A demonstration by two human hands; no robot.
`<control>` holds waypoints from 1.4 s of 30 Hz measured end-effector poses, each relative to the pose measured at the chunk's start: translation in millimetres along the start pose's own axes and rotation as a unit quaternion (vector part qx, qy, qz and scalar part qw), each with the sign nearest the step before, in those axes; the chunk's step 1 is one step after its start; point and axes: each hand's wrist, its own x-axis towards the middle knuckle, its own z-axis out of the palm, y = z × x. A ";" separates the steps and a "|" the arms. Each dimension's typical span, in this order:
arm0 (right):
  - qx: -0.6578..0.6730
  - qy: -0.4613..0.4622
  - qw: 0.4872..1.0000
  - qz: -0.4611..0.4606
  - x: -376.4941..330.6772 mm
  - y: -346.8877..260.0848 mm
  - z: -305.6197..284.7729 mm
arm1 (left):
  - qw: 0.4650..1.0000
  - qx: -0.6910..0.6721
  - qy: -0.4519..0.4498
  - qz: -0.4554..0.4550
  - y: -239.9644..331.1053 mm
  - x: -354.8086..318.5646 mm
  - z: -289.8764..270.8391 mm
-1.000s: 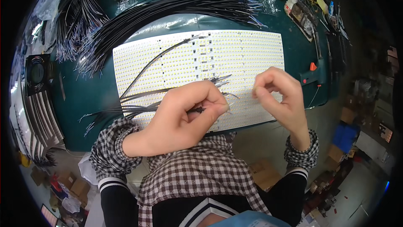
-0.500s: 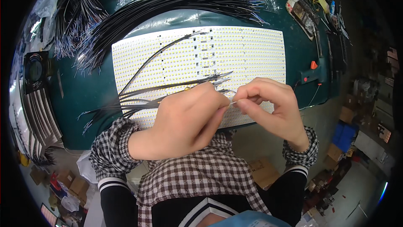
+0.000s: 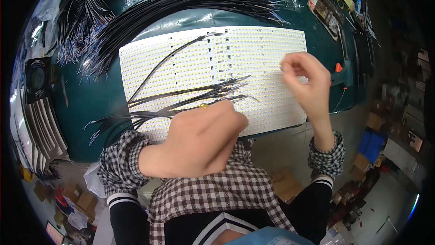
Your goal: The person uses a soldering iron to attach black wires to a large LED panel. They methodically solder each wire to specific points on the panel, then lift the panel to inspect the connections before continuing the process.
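My left hand [image 3: 199,138] is closed in a fist over the near edge of the white LED panel [image 3: 267,73]. Its fingertips are hidden from view; a thin pale wire showed at them a moment ago. Several black cables [image 3: 176,94] lie across the panel beside that hand, their stripped ends pointing right. One more black cable [image 3: 161,66] curves up to the connectors at the panel's middle. Over the panel's right side, my right hand [image 3: 308,77] is raised, fingers curled into a pinch; whatever it may hold is too small to make out.
A thick bundle of black cables [image 3: 181,1] lies behind the panel, with another bundle [image 3: 86,23] at the far left. A black fan [image 3: 38,79] and stacked panels [image 3: 36,132] line the left edge. An orange-tipped tool [image 3: 339,67] and a dirty tray [image 3: 324,12] are on the right.
My right hand has moved away from the left, up and to the right over the panel. The pale wire between the hands is out of sight. The left hand has barely moved.
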 end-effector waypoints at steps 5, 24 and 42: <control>0.106 -0.163 0.980 -0.033 -18.1 -30.4 1.0 | 0.928 -0.282 -0.030 -0.241 -8.3 7.7 -6.5; 0.146 -0.193 0.967 -0.082 -14.9 -37.1 9.9 | 0.753 -0.507 -0.101 -0.408 -18.7 15.2 -6.9; 0.344 -0.268 0.895 0.096 -18.0 -29.5 9.4 | 0.847 -0.429 -0.054 -0.308 -17.7 8.7 4.3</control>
